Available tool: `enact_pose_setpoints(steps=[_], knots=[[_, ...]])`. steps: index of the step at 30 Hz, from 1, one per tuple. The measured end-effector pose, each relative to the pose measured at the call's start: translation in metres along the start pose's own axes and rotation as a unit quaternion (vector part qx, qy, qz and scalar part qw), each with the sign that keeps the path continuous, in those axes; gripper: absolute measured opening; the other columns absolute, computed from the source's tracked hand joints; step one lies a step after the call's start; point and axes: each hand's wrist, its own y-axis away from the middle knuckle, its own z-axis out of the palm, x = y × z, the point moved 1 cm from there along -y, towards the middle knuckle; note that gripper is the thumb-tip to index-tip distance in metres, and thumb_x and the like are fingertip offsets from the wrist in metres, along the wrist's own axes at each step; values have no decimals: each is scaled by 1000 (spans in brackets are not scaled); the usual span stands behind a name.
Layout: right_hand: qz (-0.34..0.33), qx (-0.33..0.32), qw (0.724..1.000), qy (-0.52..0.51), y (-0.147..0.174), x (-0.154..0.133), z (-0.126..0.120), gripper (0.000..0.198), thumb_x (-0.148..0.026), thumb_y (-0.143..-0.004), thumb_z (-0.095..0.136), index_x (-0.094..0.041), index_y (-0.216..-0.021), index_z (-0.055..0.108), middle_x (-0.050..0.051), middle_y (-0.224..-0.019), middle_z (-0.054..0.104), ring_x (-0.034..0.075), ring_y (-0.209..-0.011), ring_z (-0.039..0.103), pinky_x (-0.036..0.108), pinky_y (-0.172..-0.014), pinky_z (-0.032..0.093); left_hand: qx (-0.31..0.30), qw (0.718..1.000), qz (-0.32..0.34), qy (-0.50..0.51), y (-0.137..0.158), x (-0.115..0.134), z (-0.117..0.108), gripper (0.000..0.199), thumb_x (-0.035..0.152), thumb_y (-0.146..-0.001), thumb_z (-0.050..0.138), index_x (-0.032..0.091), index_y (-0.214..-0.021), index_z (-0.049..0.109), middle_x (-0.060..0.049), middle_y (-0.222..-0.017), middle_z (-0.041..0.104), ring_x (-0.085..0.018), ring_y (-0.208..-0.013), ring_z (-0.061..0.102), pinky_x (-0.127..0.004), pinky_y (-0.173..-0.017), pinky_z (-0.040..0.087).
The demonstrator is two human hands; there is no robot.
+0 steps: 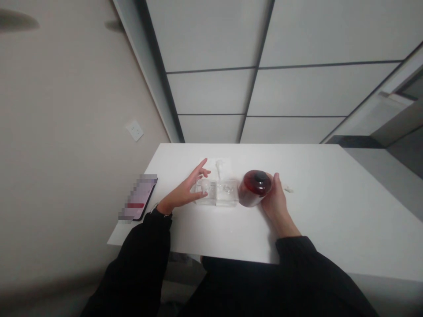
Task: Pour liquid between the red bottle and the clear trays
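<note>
A dark red, see-through round bottle (253, 193) with a black cap is held from its right side by my right hand (276, 202), and its base is close to the table. My left hand (188, 189) is spread, index finger stretched out, over the left part of a clear two-part box (227, 200). A whitish round ball-like thing (205, 185) shows between its thumb and fingers; the thumb tip appears to touch it. Clear, shiny contents show in the box's right part. Behind the box lies a white crumpled wisp (219, 167), perhaps on a pale sheet.
The white table (211, 233) stands against pale panels (214, 92). A phone (140, 198) lies at its left edge, its screen blurred out. A small whitish scrap (288, 189) lies right of my right hand. A socket (135, 130) is on the left wall.
</note>
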Motion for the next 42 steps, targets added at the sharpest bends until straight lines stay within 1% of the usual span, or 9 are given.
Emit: enact_pose_setpoints(steps=[3, 6, 11, 15, 19, 23, 28, 33, 42], knots=[[-4, -1, 1000, -1, 0, 1, 0, 61, -83, -81, 68, -23, -93, 77, 4, -92, 81, 25, -91, 74, 43, -94, 55, -11, 1000, -4, -14, 0, 4, 0, 97, 46, -100, 70, 29, -174, 9, -9, -130, 63, -29, -146, 50, -58, -132, 22], [-4, -2, 1000, -1, 0, 1, 0, 59, -81, -83, 68, -23, -94, 78, 5, -95, 81, 26, -93, 73, 43, -94, 55, -31, 999, 8, -2, 1, 8, 0, 92, 46, -104, 63, 29, -174, 6, -12, -141, 61, -30, -149, 47, -57, -131, 23], [-3, -3, 1000, -3, 1, 0, 0, 56, -79, -82, 70, -24, -92, 78, 4, -95, 80, 26, -95, 73, 45, -97, 54, -3, 999, -35, -27, 1, 6, 0, 97, 47, -97, 74, 30, -172, 17, -10, -137, 58, -29, -141, 53, -58, -129, 28], [-4, -5, 1000, -3, 1, 0, 0, 54, -77, -84, 69, -24, -92, 77, 5, -94, 79, 27, -97, 73, 46, -100, 53, -25, 1000, 3, -5, 0, 7, 1, 89, 48, -102, 66, 28, -173, 16, -10, -132, 62, -29, -142, 52, -58, -130, 25], [1, -3, 1000, -4, 1, 0, 0, 55, -78, -84, 68, -24, -93, 77, 5, -96, 80, 26, -97, 73, 45, -99, 53, 6, 1000, -23, 1, 0, 6, 1, 97, 46, -97, 74, 31, -172, 15, -10, -135, 59, -30, -141, 54, -58, -127, 31], [10, 1, 1000, 2, 0, 1, -1, 57, -80, -82, 69, -24, -93, 78, 4, -95, 80, 25, -93, 72, 45, -99, 53, -8, 999, -8, 31, 0, 1, 1, 99, 43, -100, 71, 32, -173, 5, -9, -131, 62, -30, -143, 53, -58, -128, 27], [9, 1, 1000, -6, 0, 1, 0, 56, -79, -80, 72, -24, -92, 77, 4, -95, 80, 26, -95, 72, 44, -98, 53, 9, 999, -23, 46, -1, -6, 1, 110, 46, -93, 79, 33, -173, 5, -8, -127, 60, -31, -143, 53, -58, -128, 27], [4, 2, 1000, -6, 0, 1, 0, 54, -78, -83, 69, -24, -90, 75, 4, -92, 79, 26, -95, 73, 45, -97, 54, -26, 998, -6, 48, 0, -5, -1, 103, 53, -96, 73, 30, -173, 9, -11, -136, 60, -34, -153, 43, -60, -131, 20], [4, 5, 1000, -9, 1, 2, 1, 54, -77, -82, 70, -24, -91, 77, 5, -96, 80, 26, -98, 72, 45, -99, 53, -16, 999, -16, 23, 1, 0, -2, 102, 48, -96, 75, 28, -173, 12, -12, -134, 70, -33, -149, 53, -57, -130, 28]])
